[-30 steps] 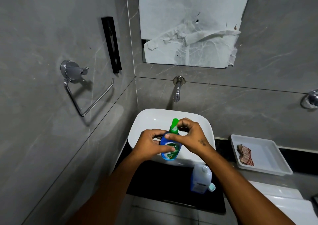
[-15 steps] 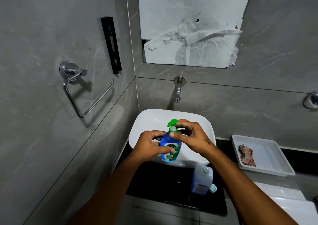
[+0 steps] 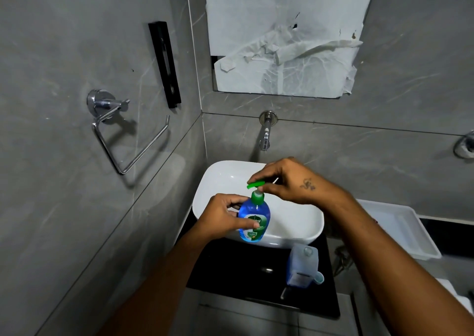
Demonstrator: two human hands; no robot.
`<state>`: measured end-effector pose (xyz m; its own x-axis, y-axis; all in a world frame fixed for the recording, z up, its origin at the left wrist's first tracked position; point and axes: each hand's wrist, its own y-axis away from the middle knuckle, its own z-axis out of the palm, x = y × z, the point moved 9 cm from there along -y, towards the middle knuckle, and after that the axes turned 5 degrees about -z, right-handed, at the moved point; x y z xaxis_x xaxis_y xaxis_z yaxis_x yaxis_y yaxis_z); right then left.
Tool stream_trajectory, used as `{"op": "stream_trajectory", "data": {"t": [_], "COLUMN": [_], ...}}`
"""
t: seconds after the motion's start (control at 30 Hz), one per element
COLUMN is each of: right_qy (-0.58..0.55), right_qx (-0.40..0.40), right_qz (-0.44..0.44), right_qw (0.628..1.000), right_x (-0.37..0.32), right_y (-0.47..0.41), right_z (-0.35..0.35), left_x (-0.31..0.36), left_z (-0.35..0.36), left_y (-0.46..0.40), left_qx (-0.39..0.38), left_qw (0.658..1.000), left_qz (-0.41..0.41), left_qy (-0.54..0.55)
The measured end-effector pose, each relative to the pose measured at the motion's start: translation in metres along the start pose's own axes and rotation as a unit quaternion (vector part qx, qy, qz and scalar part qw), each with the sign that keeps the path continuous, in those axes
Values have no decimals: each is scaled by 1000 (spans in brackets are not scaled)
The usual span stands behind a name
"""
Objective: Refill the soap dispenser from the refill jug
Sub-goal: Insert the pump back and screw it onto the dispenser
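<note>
1. Up front, the left hand is wrapped around the body of the blue, translucent plastic soap dispenser bottle, thumb across its green-and-white label and fingers behind it, holding it upright over the near part of the basin.
2. The right hand is pinched on the green plastic pump head, fingertips closed on it just above the bottle's green collar; the pump head sits raised above the collar, its spout pointing left.
3. Both hands meet at the bottle, left low on the body, right directly above at the top, with the forearms coming in from the lower edge.
4. Beneath them lies the white oval ceramic wash basin, standing on the black bench.
5. Near the right forearm, on the bench just in front of the basin, stands the pale, translucent rectangular refill jug, its round cap on top and a small teal piece at its lower right; neither hand touches it.
6. Further right sits a white rectangular plastic tray, partly hidden by the right arm.
7. On the wall behind the basin a chrome tap spout points down, and on the left wall hangs a chrome towel ring.
</note>
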<state>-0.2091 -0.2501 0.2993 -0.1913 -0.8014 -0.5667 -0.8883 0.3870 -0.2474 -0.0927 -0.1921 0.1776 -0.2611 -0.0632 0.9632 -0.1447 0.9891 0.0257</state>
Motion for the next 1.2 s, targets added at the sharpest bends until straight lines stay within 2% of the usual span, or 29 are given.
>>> {"op": "stream_trajectory", "data": {"t": [0.17,0.43,0.5,0.57,0.63,0.7,0.77,0.9,1.03,1.2], "right_qy": [23,21,-12,-77,-74,-48,-97,-225,-242,-248], "right_qx": [-60,-68,-63,-35,-12,-48,-60,-14,-9,-27], "right_qz": [-22,-17,0,55,119,180,214,247,270,276], "right_qw": [998,997,998,995,990,981,970,942,932,928], "right_x": [-15,-16,-8,14,44,68,80,91,101,111], "right_y": [-5,0,5,12,22,32,39,39,29,21], "right_z": [1,8,15,27,49,87,130,195,243,280], "left_x": [0,-11,-15,-21,-30,-46,-68,-113,-161,-203], "left_z": [1,3,3,-1,-9,-17,-23,-41,-56,-64], "left_y": [3,6,7,8,11,14,19,28,34,35], "left_qx": [-23,-37,-36,-22,3,15,18,39,84,101], "left_qw": [1000,999,999,999,1000,1000,999,996,988,980], "left_qz": [-2,-23,-24,-22,-17,-27,-45,-78,-124,-172], "left_qy": [6,22,22,17,5,-1,2,-29,-32,2]}}
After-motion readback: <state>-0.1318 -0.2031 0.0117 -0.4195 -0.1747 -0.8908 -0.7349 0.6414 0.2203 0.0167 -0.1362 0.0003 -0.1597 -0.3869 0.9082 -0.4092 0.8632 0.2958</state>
